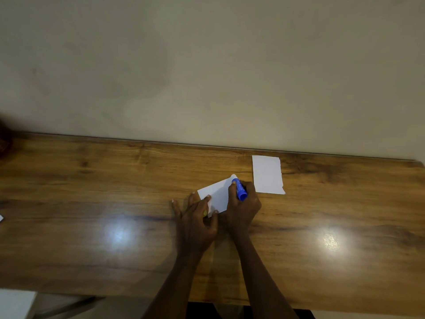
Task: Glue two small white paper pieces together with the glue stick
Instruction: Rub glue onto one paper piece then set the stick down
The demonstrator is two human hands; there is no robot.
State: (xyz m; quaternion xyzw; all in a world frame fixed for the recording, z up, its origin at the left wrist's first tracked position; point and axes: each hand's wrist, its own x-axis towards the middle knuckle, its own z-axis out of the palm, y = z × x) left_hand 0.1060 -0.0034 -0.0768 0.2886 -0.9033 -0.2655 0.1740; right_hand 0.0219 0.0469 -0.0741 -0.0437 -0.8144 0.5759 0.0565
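A small white paper piece (pixel 217 194) lies tilted on the wooden table (pixel 115 180), near the middle. My left hand (pixel 197 217) presses its lower left edge flat with spread fingers; something small and yellowish shows under the palm. My right hand (pixel 245 208) grips a blue glue stick (pixel 239 189), whose far end rests on the paper's upper right corner. A second white paper piece (pixel 268 174) lies flat and untouched just right of the hands, close to the wall.
The table's far edge meets a plain beige wall (pixel 207 65). A dark reddish object (pixel 4 143) sits at the far left edge. A scrap of white (pixel 1 218) shows at the left border. Two bright light reflections glare on the tabletop.
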